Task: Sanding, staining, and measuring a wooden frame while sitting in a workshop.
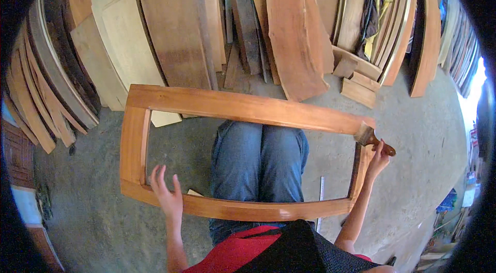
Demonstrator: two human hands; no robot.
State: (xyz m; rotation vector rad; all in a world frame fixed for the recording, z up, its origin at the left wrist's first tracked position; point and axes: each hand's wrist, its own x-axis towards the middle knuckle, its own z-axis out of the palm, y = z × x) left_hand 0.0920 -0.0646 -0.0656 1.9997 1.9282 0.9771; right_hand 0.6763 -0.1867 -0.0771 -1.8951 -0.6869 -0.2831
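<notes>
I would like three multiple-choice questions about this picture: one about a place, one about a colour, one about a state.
1. Where does the left hand rest?
A. on the near rail of the wooden frame
B. on the floor
C. on the leaning planks

2. What colour are the trousers seen through the frame?
A. green
B. blue
C. white

3. What is the state of the right hand?
A. empty and open
B. flat on the knee
C. holding a paintbrush at the frame's far right corner

Answers: 1 A, the fingers lie spread over the lower rail. 2 B, the legs show blue denim. 3 C, the handle sits in its fingers and the bristles meet the wood.
</notes>
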